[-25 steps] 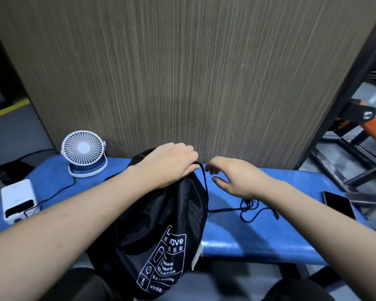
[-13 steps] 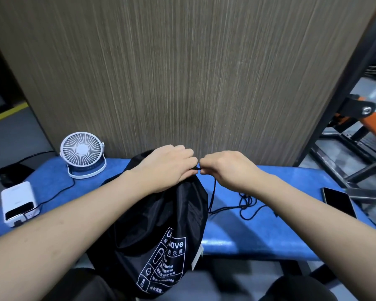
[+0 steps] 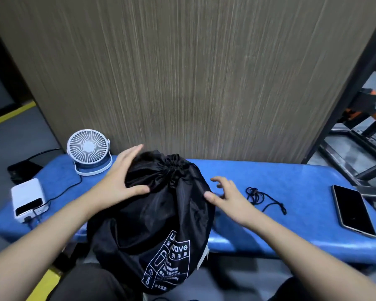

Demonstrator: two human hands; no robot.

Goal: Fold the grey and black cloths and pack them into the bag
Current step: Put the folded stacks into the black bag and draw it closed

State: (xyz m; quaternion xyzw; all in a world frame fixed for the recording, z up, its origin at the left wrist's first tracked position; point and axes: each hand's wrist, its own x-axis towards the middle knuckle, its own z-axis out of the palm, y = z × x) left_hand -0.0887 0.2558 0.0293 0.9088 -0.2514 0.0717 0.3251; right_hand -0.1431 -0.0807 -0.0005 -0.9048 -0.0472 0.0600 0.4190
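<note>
A black drawstring bag (image 3: pixel 161 216) with white print leans against the front edge of the blue bench (image 3: pixel 291 192), its mouth gathered tight at the top. My left hand (image 3: pixel 119 179) rests flat on the bag's upper left side, fingers straight. My right hand (image 3: pixel 226 196) hovers at the bag's right side, fingers spread and loosely bent, thumb touching the fabric. The bag's black cord (image 3: pixel 263 198) trails loose on the bench to the right. No grey or black cloth is in sight.
A small white fan (image 3: pixel 88 151) stands at the back left of the bench, with a white power bank (image 3: pixel 28 199) and its cable further left. A phone (image 3: pixel 352 210) lies on the bench's right end. A wooden panel rises behind.
Both hands were pinching the bag's neck and cord; now they have let go. The mouth is cinched shut, and the hands lie spread on the bag's two sides.
</note>
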